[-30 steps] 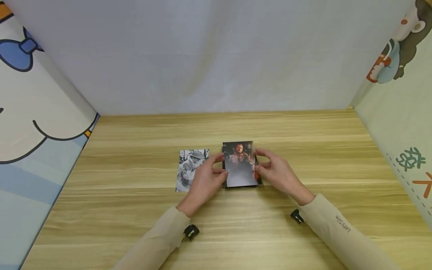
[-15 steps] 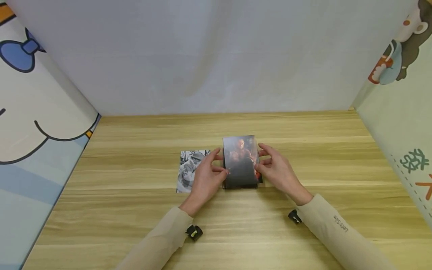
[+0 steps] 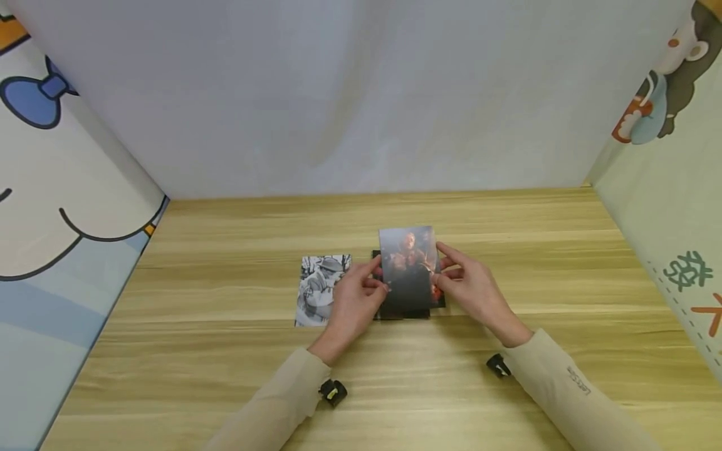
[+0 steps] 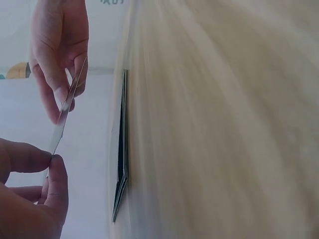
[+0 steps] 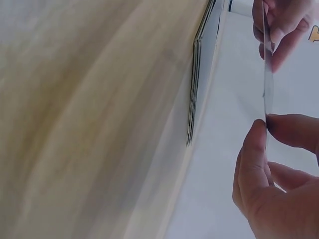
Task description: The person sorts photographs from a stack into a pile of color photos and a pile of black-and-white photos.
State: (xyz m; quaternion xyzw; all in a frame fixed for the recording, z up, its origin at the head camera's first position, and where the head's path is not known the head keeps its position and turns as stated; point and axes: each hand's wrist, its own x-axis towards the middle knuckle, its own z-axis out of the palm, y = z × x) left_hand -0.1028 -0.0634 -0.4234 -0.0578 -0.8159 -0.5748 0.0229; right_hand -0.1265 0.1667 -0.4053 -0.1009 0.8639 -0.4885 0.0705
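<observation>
Both hands hold a dark glossy photo print with a reddish lit figure on it. My left hand pinches its left edge between thumb and fingers, and my right hand pinches the opposite edge. Both wrist views show the print edge-on, with a gap between it and a small stack of prints on the table. From the head camera, the held print covers most of that stack. A black-and-white photo of a person in a hat lies left of the stack, partly behind my left hand.
A wood-grain table lies beneath everything. A pale cloth wall rises behind it, with cartoon-printed panels on the left and right. Black wrist-worn devices hang at both cuffs.
The held print has risen off the stack, away from me and slightly right, tilting so its lower half looks darker. Both hands keep hold of it; the black-and-white photo stays put.
</observation>
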